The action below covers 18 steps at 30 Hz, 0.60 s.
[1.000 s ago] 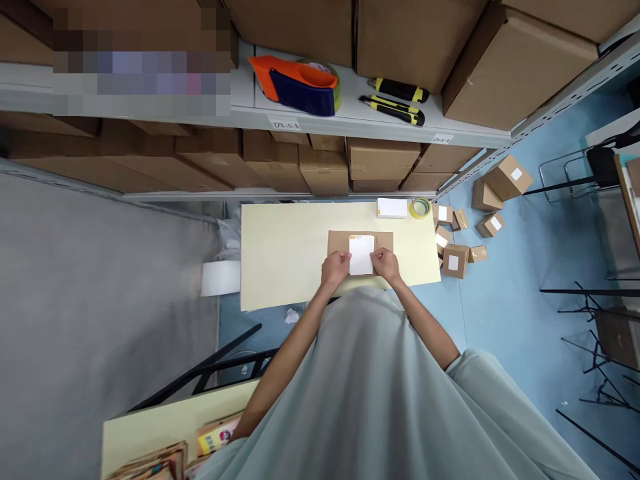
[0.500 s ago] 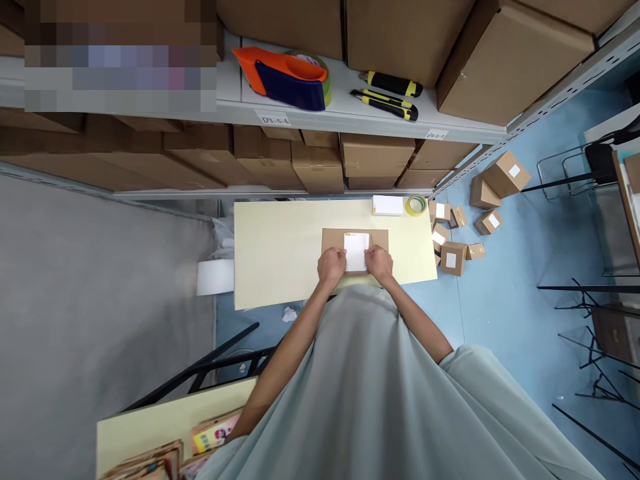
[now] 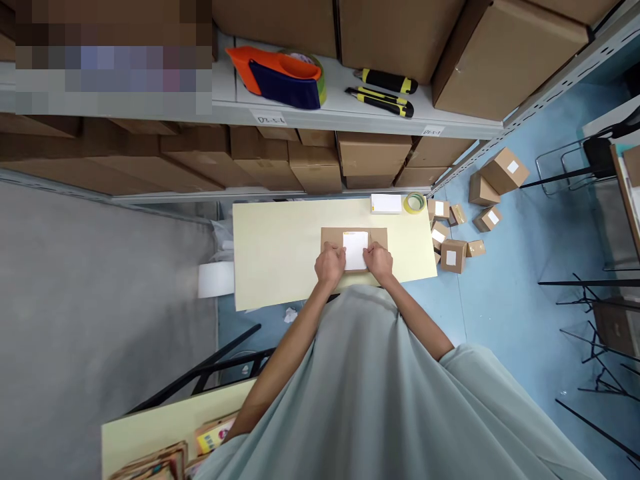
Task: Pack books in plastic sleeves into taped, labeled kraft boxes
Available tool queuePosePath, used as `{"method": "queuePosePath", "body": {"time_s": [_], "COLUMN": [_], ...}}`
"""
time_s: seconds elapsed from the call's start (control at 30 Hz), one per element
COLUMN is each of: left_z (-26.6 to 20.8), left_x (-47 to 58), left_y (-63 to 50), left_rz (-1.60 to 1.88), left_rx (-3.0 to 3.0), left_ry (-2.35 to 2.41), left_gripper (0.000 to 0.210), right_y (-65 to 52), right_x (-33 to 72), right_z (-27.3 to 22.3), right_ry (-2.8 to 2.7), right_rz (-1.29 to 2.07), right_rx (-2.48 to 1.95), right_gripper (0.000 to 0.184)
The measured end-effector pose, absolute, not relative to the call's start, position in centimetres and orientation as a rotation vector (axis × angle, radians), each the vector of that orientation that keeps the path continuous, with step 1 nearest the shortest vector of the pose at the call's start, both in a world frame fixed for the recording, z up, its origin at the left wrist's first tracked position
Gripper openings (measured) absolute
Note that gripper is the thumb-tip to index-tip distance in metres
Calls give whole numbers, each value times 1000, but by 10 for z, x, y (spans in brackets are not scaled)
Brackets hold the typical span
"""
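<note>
Packing room, as I read it remotely: cartons [image 3: 395, 40] crowd the shelving [image 3: 367, 123] beyond the right hand [image 3: 379, 261], tape dispenser [image 3: 285, 80] and cutters [image 3: 393, 81] before them; white-labelled parcels [image 3: 453, 260] on floor [image 3: 500, 300] to its right.

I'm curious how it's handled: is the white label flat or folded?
Flat: the white label shows as a full rectangle over the brown box, between the left hand and right hand.

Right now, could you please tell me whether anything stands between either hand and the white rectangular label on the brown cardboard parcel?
Nothing visible does: the left hand and the right hand are at opposite side edges of the white rectangular label, which lies on the brown cardboard parcel.
</note>
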State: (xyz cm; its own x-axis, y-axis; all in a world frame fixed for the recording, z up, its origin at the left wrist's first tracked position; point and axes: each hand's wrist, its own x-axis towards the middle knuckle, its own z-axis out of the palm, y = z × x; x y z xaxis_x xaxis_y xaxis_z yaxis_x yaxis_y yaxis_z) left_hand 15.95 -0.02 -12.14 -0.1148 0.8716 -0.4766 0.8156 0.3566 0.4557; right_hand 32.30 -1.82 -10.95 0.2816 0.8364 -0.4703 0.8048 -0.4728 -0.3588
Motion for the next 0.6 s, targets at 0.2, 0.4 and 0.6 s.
{"method": "queuePosePath", "body": {"time_s": [0.2, 0.4, 0.6], "left_z": [-134, -145, -143], "left_x": [134, 103, 88], "left_y": [-30, -65, -70], "left_rz": [384, 139, 55], "left_rx": [1984, 2374, 2336], "left_ry": [1562, 1106, 1201], "left_gripper": [53, 70, 71], "right_y": [-55, -91, -95], "right_x": [337, 359, 369], "right_z": [-111, -115, -114], "right_ry": [-2135, -2559, -2515], "right_rz": [710, 731, 779], "right_rx": [-1905, -1561, -1660], "right_gripper": [33, 50, 53]}}
